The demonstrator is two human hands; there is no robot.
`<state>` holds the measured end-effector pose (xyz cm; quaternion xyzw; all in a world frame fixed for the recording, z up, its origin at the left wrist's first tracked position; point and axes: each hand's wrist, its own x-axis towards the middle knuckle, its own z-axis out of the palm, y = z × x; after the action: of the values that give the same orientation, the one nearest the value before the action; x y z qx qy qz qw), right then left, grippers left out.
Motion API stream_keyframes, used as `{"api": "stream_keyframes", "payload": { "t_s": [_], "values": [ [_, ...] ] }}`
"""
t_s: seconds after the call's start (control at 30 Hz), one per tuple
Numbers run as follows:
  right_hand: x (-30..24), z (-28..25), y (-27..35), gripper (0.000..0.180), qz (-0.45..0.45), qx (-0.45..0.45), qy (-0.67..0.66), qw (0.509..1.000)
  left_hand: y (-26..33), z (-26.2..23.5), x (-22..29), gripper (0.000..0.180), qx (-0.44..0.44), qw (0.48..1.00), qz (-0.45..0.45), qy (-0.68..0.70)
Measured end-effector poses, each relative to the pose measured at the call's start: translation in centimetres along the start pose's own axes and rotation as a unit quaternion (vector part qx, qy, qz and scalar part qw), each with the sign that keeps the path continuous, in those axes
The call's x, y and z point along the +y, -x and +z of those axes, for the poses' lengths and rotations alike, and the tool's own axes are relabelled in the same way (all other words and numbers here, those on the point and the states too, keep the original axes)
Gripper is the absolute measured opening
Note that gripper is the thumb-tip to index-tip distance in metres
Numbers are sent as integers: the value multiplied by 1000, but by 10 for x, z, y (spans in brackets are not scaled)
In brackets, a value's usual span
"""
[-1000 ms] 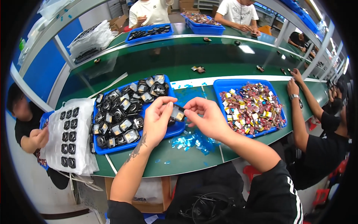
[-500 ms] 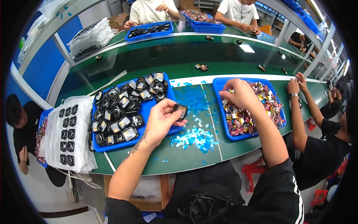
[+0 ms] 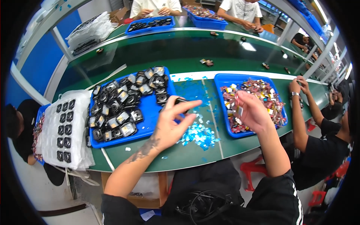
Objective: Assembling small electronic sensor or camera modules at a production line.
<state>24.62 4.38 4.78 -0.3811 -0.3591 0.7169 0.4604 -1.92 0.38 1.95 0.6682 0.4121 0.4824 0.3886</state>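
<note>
My left hand point(image 3: 173, 122) is over the gap beside the left blue tray point(image 3: 152, 107), its thumb and index finger stretched out. A black square housing point(image 3: 181, 100) sits in its grip, mostly hidden behind the fingers. Similar black housings with round lens-like rings and pale patches point(image 3: 122, 96) fill much of that tray. Over the right blue tray point(image 3: 221, 80) my right hand point(image 3: 255, 112) is closed with its fingertips on a small silvery part with a reddish strip point(image 3: 239, 109). Many small reddish, yellow and silver parts point(image 3: 275, 107) lie in that tray.
A heap of blue film scraps point(image 3: 200, 137) lies between the trays. White moulded trays with black housings point(image 3: 64, 129) are stacked at the left. Beyond runs a green belt point(image 3: 157, 50) carrying scattered parts point(image 3: 206, 62). A co-worker's hands point(image 3: 298, 86) are close on the right.
My right hand has lifted back from the right tray with a small part. The left hand has turned, its thumb and index finger now spread, and the housing is more hidden.
</note>
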Motion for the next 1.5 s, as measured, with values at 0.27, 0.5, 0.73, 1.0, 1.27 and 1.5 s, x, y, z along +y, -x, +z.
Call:
{"api": "stream_keyframes", "payload": {
  "t_s": [0.27,0.5,0.73,1.0,1.27,1.5],
  "values": [
    [41,49,8,13,142,-101,17,985,-1,5,-1,38,-2,937,294,-190],
    [52,57,12,20,-202,-20,311,929,4,5,1,19,35,980,171,-94],
    [28,67,21,11,-200,-106,411,883,5,2,-1,15,-36,985,133,-99],
    [32,53,18,15,-73,-135,412,898,3,7,-8,16,-34,977,165,-132],
    [54,50,11,16,-179,-60,524,831,2,9,-10,20,-8,919,291,-267],
    [47,42,11,9,-72,-29,383,921,3,10,-4,18,4,929,278,-245]
  ]
}}
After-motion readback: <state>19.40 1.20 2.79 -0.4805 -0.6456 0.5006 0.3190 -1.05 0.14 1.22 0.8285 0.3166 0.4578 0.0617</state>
